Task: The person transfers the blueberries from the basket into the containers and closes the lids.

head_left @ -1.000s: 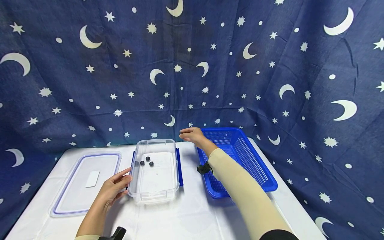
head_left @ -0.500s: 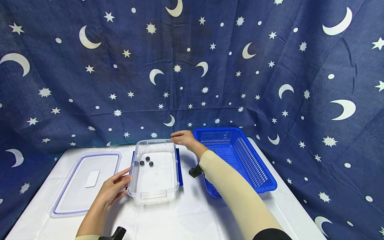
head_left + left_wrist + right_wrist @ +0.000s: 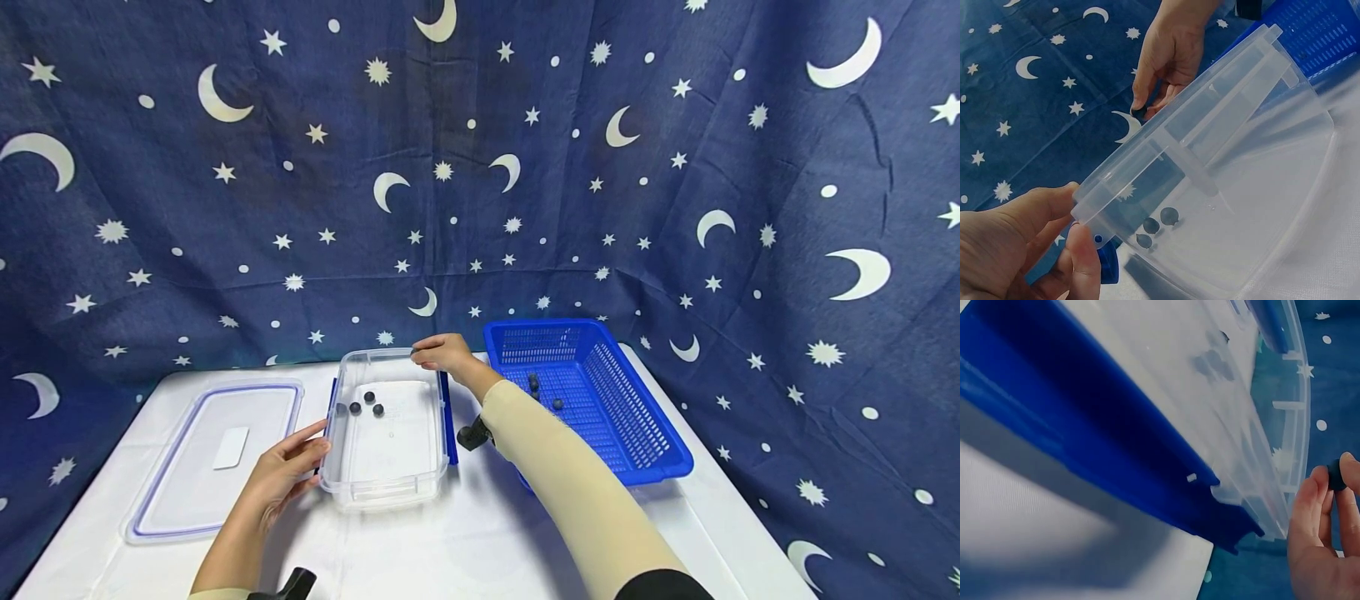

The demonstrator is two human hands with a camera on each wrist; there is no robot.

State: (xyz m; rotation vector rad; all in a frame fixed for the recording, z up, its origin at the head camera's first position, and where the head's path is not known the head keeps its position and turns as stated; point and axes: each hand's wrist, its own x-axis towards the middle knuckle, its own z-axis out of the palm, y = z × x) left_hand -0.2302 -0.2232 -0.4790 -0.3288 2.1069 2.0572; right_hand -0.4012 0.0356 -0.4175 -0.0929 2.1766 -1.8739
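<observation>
Right hand (image 3: 442, 352) moved over container (image 3: 387, 482), basket (image 3: 660, 450) beside

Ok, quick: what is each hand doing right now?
Left hand: grips the clear plastic container's rim.
Right hand: pinches a small dark round piece over the container's far edge.
</observation>
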